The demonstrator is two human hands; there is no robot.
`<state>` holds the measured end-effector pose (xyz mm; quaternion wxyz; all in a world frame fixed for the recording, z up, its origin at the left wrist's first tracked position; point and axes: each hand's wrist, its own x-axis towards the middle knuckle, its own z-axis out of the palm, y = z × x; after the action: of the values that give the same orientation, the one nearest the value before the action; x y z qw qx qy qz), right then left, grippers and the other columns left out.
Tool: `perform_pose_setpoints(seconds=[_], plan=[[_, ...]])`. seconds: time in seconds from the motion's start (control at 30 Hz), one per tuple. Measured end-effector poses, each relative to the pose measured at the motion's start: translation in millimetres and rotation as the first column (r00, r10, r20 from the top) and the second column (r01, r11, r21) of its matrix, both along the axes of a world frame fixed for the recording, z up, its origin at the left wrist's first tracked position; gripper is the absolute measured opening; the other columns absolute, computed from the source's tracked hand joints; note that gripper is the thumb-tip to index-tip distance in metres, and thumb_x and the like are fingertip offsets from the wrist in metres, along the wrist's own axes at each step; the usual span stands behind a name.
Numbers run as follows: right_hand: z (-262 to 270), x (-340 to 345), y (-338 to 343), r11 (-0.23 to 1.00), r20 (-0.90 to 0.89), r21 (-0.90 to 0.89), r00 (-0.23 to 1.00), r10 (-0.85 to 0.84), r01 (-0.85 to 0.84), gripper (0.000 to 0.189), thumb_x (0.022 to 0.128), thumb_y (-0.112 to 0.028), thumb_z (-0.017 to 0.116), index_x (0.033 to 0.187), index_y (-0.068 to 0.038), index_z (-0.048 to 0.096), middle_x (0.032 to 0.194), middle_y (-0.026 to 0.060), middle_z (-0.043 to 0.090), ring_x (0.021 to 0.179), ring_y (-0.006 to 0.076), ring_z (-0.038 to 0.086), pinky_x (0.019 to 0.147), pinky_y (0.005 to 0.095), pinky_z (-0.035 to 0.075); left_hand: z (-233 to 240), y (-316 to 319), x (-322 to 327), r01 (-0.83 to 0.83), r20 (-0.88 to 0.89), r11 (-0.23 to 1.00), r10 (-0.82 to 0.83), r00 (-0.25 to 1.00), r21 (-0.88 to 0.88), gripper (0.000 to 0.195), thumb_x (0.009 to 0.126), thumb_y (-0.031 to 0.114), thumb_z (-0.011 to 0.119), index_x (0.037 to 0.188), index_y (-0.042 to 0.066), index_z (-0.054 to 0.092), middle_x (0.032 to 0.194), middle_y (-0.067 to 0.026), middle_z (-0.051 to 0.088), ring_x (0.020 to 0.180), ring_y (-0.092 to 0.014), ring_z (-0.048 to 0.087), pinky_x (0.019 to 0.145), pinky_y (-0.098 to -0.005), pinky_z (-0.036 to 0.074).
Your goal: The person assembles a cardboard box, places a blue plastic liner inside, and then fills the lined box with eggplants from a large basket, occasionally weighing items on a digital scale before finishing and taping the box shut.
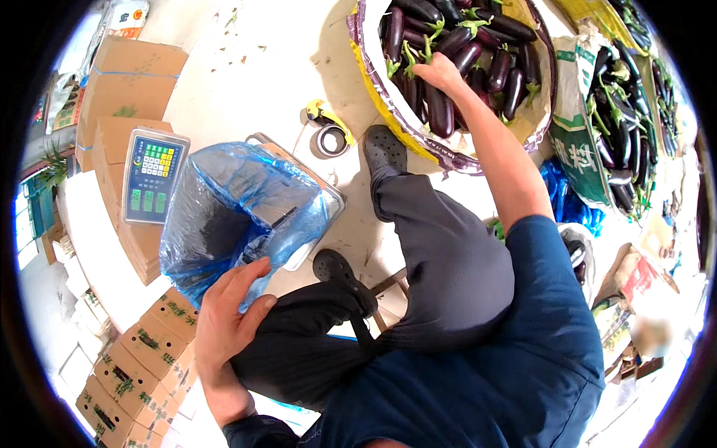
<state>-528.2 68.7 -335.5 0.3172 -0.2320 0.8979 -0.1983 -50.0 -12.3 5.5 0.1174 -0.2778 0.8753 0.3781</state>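
Note:
My right hand (440, 74) reaches into a round, sack-lined container (363, 84) heaped with dark purple eggplants. Its fingers close around the stem end of one eggplant (440, 115), whose body hangs below the hand. My left hand (229, 311) holds nothing; thumb and fingers are apart beside the near side of a blue plastic bag (252, 179). The bag stands with its mouth open on a platform scale (334, 204). Something dark shows through the bag's film, but I cannot tell what it is.
A scale display with keypad (156, 175) stands left of the bag, by flattened cardboard (131, 84). A tape dispenser (331, 131) lies on the floor. Printed cartons (143, 341) are stacked at lower left. Another sack of eggplants (582, 151) and blue bags (560, 187) sit at right.

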Motion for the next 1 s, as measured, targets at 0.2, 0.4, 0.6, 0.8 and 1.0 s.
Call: perform_pose_setpoints(seconds=[0.2,0.4,0.6,0.8,1.0], plan=[[-7.2,12.1,-33.6,0.996,0.102,0.076,0.994,0.032,-0.04,0.068,0.059,-0.047,0.085,0.101,0.005,0.072,0.107,0.0212,0.071,0.099,0.031,0.069,0.089,0.0375,0.054,-5.2,-8.3,-10.5,-0.007,-0.025,0.999,0.009,1.0,0.052,0.044,0.086,0.01,0.072,0.127,-0.001,0.06,0.105,-0.0157,0.07,0.097,-0.027,0.068,0.087,-0.0351,0.052],[40.0,-0.3,12.0,0.925,0.146,-0.379,0.989,0.036,0.022,0.053,0.068,-0.032,0.088,0.107,0.0,0.072,0.1,0.0122,0.073,0.092,0.0204,0.068,0.09,0.0314,0.05,-8.0,-10.4,-1.6,-0.115,-0.14,0.985,0.133,0.981,0.128,0.046,0.085,0.003,0.071,0.129,0.002,0.06,0.103,-0.0117,0.069,0.093,-0.021,0.067,0.084,-0.0318,0.052],[221.7,2.1,23.9,0.68,0.195,-0.733,0.953,0.234,-0.017,0.039,0.078,-0.021,0.083,0.11,-0.003,0.07,0.099,0.0063,0.073,0.093,0.0143,0.066,0.09,0.0317,0.049,-9.9,-2.7,-17.4,-0.282,-0.279,0.869,0.412,0.868,0.406,0.057,0.088,0.001,0.068,0.142,0.002,0.048,0.127,-0.0128,0.061,0.117,-0.019,0.059,0.1,-0.0326,0.045],[337.5,119.6,-2.5,0.634,0.754,-0.629,0.55,0.358,0.45,0.031,0.08,-0.016,0.082,0.104,-0.003,0.068,0.092,0.0055,0.07,0.081,0.0175,0.067,0.078,0.036,0.057,-4.4,-8.8,-41.9,-0.038,-0.327,0.616,0.468,0.821,0.787,0.079,0.09,0.026,0.07,0.153,0.001,0.029,0.147,-0.0174,0.046,0.137,-0.025,0.043,0.113,-0.039,0.034],[362.9,227.1,1.2,0.624,0.807,-0.59,0.411,0.425,0.513,0.028,0.09,-0.02,0.074,0.108,-0.001,0.067,0.098,0.0082,0.069,0.089,0.0191,0.066,0.083,0.0363,0.055,7.8,23.2,-6.2,0.172,-0.223,0.142,0.647,0.729,0.975,0.066,0.083,0.016,0.065,0.143,0.002,0.042,0.131,-0.0155,0.058,0.117,-0.027,0.061,0.106,-0.0397,0.046]])
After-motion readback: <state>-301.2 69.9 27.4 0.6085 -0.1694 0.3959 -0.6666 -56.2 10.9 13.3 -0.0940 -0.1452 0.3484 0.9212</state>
